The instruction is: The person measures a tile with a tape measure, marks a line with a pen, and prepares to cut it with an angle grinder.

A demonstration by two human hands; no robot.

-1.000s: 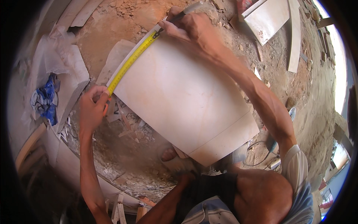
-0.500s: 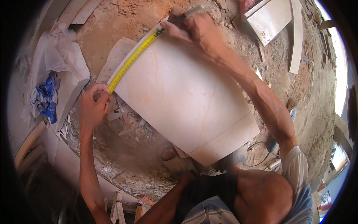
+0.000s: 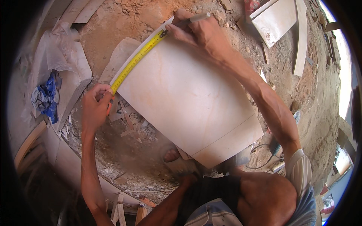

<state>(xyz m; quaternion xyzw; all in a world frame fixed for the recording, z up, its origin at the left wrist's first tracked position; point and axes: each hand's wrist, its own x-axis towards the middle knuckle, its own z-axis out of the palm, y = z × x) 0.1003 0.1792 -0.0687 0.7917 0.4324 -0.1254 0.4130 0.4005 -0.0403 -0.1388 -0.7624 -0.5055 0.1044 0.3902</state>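
Note:
A large cream tile [image 3: 181, 94] lies in front of me, with a thin line across its near right end. A yellow tape measure [image 3: 136, 60] stretches along its far left edge. My left hand [image 3: 97, 103] is closed around the orange and dark tape case [image 3: 110, 104], mostly hidden by the fingers, just off the tile's left corner. At the tape's metal hook end, my right hand [image 3: 200, 32] rests by the tile's far corner. Its fingers are closed on a grey pen-like stick [image 3: 200, 17], whose tip is hidden behind them.
Crumpled blue and white wrapping [image 3: 47, 98] lies at left beside a pale block [image 3: 79, 71] under clear plastic. Tile offcuts [image 3: 275, 22] lie at the far right. A corded power tool [image 3: 277, 147] is near my right elbow. Rubble and a sandaled foot [image 3: 173, 158] are below the tile.

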